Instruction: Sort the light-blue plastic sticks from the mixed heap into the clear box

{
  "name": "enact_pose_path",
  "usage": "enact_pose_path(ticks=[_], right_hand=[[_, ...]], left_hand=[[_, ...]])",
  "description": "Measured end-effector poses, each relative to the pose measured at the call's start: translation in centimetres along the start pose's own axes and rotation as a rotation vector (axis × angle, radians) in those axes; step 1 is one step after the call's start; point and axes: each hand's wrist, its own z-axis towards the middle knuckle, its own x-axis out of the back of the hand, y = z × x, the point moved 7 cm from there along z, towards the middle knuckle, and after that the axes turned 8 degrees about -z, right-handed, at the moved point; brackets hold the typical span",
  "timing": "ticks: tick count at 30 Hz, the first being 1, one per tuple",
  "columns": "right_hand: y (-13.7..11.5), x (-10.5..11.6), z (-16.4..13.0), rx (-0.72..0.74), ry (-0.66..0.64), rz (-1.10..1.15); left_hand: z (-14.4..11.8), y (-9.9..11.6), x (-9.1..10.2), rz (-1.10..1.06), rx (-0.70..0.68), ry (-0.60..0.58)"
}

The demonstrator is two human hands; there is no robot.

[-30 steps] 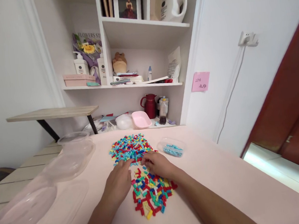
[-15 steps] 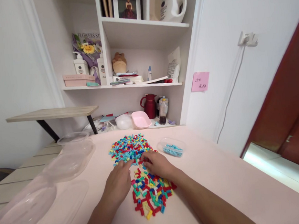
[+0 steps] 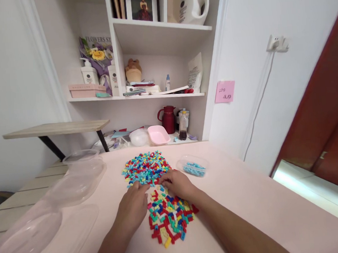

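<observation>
Small toy building bricks in many colours lie in two heaps on the pink-covered table. The far heap (image 3: 145, 165) is dense and mostly blue; the near heap (image 3: 170, 216) is looser and mixed. My left hand (image 3: 134, 202) rests at the left, between the heaps, index finger and thumb apart, with nothing visible in it. Across from it, my right hand (image 3: 178, 185) has its fingers bent down at the far heap's near edge. Its fingertips are close together, and whatever they pinch is hidden. A clear plastic tub (image 3: 194, 166) holding light-blue bricks stands right of the far heap.
Clear plastic containers (image 3: 71, 187) and a clear lid (image 3: 69, 237) lie along the table's left side. Behind the table, a pink tray (image 3: 158, 135), a red jug (image 3: 168, 119) and a bottle (image 3: 183, 127) stand below the shelves. A wooden stand (image 3: 56, 128) is at the left.
Both hands stay between the heaps, with only slight finger movement. The whole view has shifted a little; the heaps and tub look unchanged.
</observation>
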Motion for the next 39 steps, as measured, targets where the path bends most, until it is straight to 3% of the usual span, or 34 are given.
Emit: enact_pose_path(ticks=[10, 21, 26, 32, 35, 39], right_hand=[[-0.9, 0.8, -0.3, -0.02, -0.054, -0.106], [-1.0, 1.1, -0.6, 0.013, -0.051, 0.032], [1.0, 5.5, -0.3, 0.014, 0.194, 0.108], [6.3, 11.5, -2.0, -0.197, 0.56, 0.223], [8.0, 12.2, -2.8, -0.284, 0.602, 0.144], [8.6, 11.9, -3.2, -0.35, 0.559, -0.081]], left_hand=[[0.0, 0.1, 0.1, -0.012, 0.003, -0.01], [-0.1, 0.3, 0.4, -0.057, 0.004, 0.019], [0.3, -0.5, 1.1, -0.184, 0.036, 0.103], [0.9, -1.7, 1.6, -0.241, 0.084, 0.197], [1.0, -2.0, 1.9, -0.268, 0.112, 0.212], [0.9, -2.5, 2.1, -0.316, 0.153, 0.23]])
